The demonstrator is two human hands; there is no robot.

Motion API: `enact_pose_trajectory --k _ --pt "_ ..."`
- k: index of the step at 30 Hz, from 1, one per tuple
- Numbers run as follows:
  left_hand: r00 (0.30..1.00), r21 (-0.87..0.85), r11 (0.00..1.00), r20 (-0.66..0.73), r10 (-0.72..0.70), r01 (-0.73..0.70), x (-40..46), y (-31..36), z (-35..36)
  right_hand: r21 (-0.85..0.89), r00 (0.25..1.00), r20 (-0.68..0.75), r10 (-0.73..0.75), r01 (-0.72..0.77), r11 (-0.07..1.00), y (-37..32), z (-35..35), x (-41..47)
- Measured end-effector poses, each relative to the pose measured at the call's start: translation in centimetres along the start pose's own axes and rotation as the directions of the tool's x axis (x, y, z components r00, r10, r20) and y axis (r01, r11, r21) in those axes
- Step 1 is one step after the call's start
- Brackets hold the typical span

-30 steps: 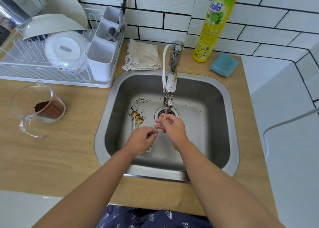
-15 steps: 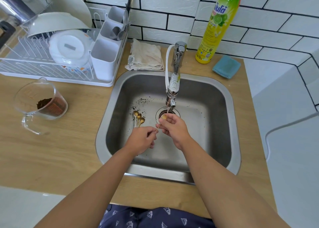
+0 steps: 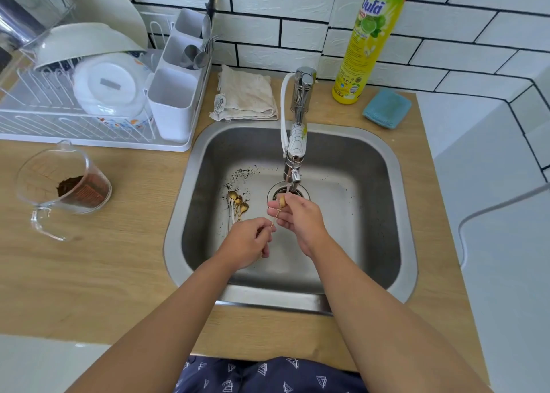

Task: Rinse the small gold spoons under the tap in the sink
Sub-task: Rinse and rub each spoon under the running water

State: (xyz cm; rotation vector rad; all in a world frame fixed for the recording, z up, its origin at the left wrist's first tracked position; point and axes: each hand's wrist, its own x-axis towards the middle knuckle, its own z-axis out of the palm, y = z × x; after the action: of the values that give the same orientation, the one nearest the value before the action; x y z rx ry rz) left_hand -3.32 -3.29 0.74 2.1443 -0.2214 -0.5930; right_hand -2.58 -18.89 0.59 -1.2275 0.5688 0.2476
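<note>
Head view showed me one small gold spoon (image 3: 279, 206) held under the tap (image 3: 293, 166), its bowl up at the thin stream above the drain (image 3: 275, 193). I judged the task partly done at best: this spoon was mid-rinse, while a cluster of other gold spoons (image 3: 236, 203) lay on the sink (image 3: 395, 214) floor at about nine o'clock from the drain, just beside dark grounds (image 3: 242, 174) scattered at eleven o'clock. Whether those had been rinsed I could not tell.

My left hand (image 3: 247, 242) sat at seven o'clock from the drain, its grip pinching the thin handle end between thumb and fingers. My right hand (image 3: 297, 220) sat at five o'clock, fingers curled around the bowl end, thumb on top. Both forearms reached in from six o'clock over the tabletop (image 3: 89, 267) edge.
</note>
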Motion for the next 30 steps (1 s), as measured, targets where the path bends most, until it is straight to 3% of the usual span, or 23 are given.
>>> enact_pose_trajectory --k 4,8,13,18,21,26,30 --pt "0.994 -0.153 0.983 0.048 -0.098 0.104 0.0 0.4 -0.4 0.044 0.99 0.128 -0.061 0.056 0.997 -0.1 -0.7 0.0" --pt "0.975 -0.123 0.98 0.174 -0.135 0.158 0.5 1.5 -2.0 -0.07 0.989 0.048 -0.139 0.142 0.987 -0.5 -1.0 0.4" --pt "0.991 -0.079 0.989 0.05 -0.124 0.127 0.6 2.4 -2.2 -0.055 0.985 0.079 -0.152 0.156 0.986 -0.7 0.1 0.6" --pt "0.969 -0.299 0.924 0.132 -0.208 0.239 0.2 2.5 -1.3 -0.097 0.989 0.016 -0.144 0.145 0.985 -0.3 0.1 0.4" --pt "0.959 -0.375 0.885 0.173 -0.226 0.276 0.0 2.4 -1.0 -0.038 0.992 0.069 -0.107 0.11 0.993 0.0 0.3 0.1" --pt "0.959 -0.308 0.912 0.165 -0.23 0.272 -0.1 2.1 -1.0 -0.205 0.99 0.008 -0.139 0.138 0.969 0.1 0.1 0.0" --pt "0.969 -0.277 0.93 0.121 -0.215 0.241 -0.4 1.6 -1.0 -0.348 0.985 0.114 -0.127 0.159 0.924 -0.1 0.2 -0.1"
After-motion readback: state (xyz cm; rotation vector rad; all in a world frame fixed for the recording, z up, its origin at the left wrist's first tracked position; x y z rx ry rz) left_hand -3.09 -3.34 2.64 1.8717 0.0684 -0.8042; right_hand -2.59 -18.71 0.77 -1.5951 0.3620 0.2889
